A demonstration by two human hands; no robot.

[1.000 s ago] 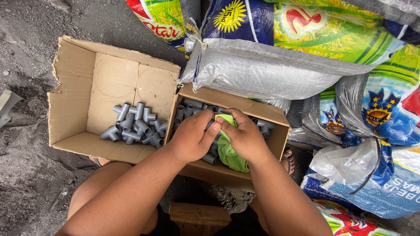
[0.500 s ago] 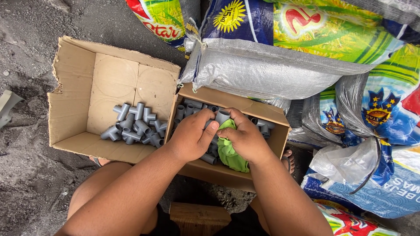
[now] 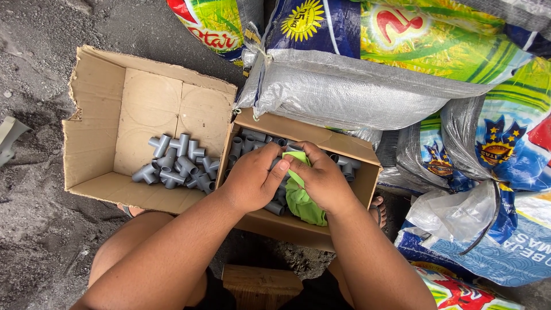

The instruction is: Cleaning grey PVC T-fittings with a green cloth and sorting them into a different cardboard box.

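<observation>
Both hands meet over the smaller cardboard box (image 3: 350,189). Left hand (image 3: 252,179) curled, fingers closed around a grey pipe fitting (image 3: 276,165), of which only a sliver shows past the thumb. Right hand (image 3: 322,179) pinches a green cloth (image 3: 301,201) against that fitting, fingertips bunched at the top fold; the cloth's loose end hangs down into the box toward its near wall. The two thumbs almost touch.

Smaller box: more grey fittings (image 3: 248,142) lie loose along its far wall and right corner, partly hidden under the hands and wrists. How full it is cannot be told.

Larger cardboard box (image 3: 92,132), just left of the smaller one, walls touching. Flaps open, torn at its far-left corner. A heap of grey tee fittings (image 3: 175,163) sits against its right wall, toward the near edge; the rest of its floor is bare cardboard.

Woven plastic sacks (image 3: 344,86), printed in bright colours, are stacked behind and to the right, the closest one pressing over the smaller box's far rim. Ground (image 3: 34,241) is dark, gritty soil. Bare knees show at the near edge, a wooden block (image 3: 258,284) between them.
</observation>
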